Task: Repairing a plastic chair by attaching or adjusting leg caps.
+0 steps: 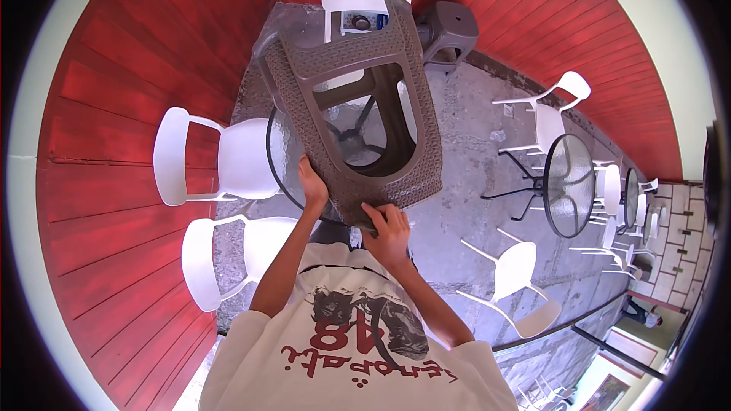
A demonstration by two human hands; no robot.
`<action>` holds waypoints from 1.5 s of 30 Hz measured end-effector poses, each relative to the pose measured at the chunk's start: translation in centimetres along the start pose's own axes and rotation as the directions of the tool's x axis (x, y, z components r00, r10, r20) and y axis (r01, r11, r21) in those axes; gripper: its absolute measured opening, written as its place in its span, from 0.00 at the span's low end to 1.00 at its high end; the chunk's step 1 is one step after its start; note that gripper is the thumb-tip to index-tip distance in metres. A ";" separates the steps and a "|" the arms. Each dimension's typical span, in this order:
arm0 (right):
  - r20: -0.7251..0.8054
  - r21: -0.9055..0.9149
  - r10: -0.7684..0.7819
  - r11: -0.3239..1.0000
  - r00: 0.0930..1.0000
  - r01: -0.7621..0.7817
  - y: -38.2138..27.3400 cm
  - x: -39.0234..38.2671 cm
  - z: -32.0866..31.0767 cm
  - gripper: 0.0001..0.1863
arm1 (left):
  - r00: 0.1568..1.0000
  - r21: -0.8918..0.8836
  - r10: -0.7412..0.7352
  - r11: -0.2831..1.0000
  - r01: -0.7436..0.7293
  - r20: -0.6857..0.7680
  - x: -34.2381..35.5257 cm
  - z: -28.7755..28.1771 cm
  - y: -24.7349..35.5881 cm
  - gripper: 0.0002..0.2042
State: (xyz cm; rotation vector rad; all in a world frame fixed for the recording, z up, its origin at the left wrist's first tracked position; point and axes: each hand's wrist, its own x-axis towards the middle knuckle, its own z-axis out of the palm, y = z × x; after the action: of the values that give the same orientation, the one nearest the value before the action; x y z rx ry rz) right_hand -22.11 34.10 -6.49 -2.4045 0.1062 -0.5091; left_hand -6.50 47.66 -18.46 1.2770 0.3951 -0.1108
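Observation:
A brown plastic stool (365,190) with a woven texture is tilted up in front of me, over a round glass table (283,160). It has a large opening in its side, through which the tabletop shows. My left hand (313,185) is closed on the stool's left edge, low down. Against the stool's near end rests my right hand (388,234), its fingers curled. A small dark bit shows under that hand; I cannot tell whether it is a cloth or part of the stool.
White chairs (242,156) stand at the left, and another white chair (515,270) is at the right. Beyond it is a second round glass table (571,183). Another brown stool (453,30) is by the red wall (533,0). Far right, a person (643,314) is partly visible.

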 end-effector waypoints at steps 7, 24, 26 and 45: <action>-0.294 -0.242 0.141 0.946 0.945 -0.216 8.7 8.0 -4.5 0.12 | 0.996 -0.033 0.010 0.999 -0.007 0.087 0.5 -0.8 -0.7 0.26; -0.192 -0.110 0.239 0.959 0.952 -0.262 12.2 11.1 -5.3 0.14 | 0.998 -0.023 0.066 0.998 -0.066 0.004 -0.6 1.8 1.9 0.28; -0.214 -0.082 0.189 0.974 0.958 -0.210 13.3 12.4 -5.5 0.13 | 0.998 -0.059 0.055 0.997 -0.056 -0.019 -1.0 2.9 2.4 0.28; 0.045 0.099 0.005 0.995 0.999 -0.010 16.1 8.4 -9.6 0.16 | 0.844 0.083 0.149 0.989 -0.123 -0.515 -6.4 6.4 -6.4 0.29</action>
State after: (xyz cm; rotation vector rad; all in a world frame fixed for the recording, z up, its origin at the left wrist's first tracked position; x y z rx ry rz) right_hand -17.18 14.18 -7.09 -2.3160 0.0689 -0.4466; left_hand -12.86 38.82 -20.52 1.3697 0.7684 0.3608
